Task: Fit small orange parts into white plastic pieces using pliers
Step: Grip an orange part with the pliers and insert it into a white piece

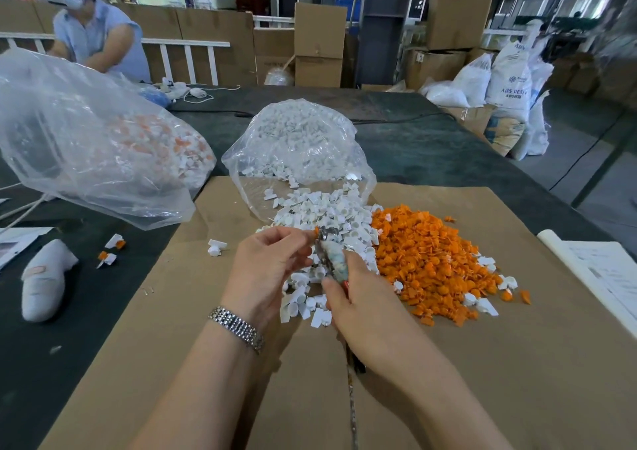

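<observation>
We see a small orange plastic part (316,231) pinched at the fingertips of the left hand (267,267), right against the metal nose of the worn, tape-wrapped pliers (330,256). The right hand (355,303) grasps the pliers by the handles, fingers curled round them. Whether a white piece sits with the orange part between the fingers, we cannot tell. A silver metal link bracelet (238,329) circles the left wrist.

Both hands hover over a loose heap of small white plastic pieces (331,215), which spills out of an open clear plastic bag (300,146) behind it. Touching that heap on the right lies a pile of small orange plastic parts (431,260), with a few white pieces mixed in at its edges. Everything rests on a flat brown cardboard sheet (482,363) laid over a dark table (431,139).

To the left sits a larger clear plastic bag (86,139) holding white-and-orange pieces. Near it, 2 such joined pieces (112,249) lie on the dark table. Another person (96,32) wearing a white headset sits at the far left.
</observation>
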{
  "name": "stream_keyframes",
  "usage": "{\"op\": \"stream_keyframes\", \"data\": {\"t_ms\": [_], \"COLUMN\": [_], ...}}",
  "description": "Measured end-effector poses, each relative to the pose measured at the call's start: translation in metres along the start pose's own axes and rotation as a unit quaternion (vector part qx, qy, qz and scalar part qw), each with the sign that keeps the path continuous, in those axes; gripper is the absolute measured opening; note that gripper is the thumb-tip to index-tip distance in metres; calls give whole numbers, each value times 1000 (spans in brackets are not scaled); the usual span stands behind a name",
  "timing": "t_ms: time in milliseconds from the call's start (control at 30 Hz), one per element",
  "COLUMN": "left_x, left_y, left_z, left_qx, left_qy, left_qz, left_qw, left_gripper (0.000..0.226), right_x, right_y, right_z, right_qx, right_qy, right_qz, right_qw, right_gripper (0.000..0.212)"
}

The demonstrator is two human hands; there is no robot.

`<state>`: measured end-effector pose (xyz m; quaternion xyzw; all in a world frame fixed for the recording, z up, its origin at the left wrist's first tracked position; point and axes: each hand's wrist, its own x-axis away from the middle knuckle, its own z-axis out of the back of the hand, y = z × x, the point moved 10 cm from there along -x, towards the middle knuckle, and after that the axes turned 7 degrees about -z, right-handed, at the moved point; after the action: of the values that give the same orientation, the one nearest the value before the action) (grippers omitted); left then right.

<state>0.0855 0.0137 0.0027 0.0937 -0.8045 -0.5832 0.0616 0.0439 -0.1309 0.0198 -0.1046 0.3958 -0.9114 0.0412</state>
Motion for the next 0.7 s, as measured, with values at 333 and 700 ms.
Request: {"op": "stream_keyframes", "data": {"t_ms": [333,700], "left_x": [-1,0], "left_y": [-6,-18], "left_z": [7,15], "left_qx": [15,12], "left_qy": [-3,21], "left_qz": [28,67], "left_qw": [1000,998], "left_gripper": [17,9], "right_x": [-8,-6], "right_y": [4,5], "right_z": [-10,-10], "right_qx": [39,-43], "right_qy": [52,-38], "right_qz": [8,-33], "right_qw": [998,998], "right_gripper": [49,42]}}
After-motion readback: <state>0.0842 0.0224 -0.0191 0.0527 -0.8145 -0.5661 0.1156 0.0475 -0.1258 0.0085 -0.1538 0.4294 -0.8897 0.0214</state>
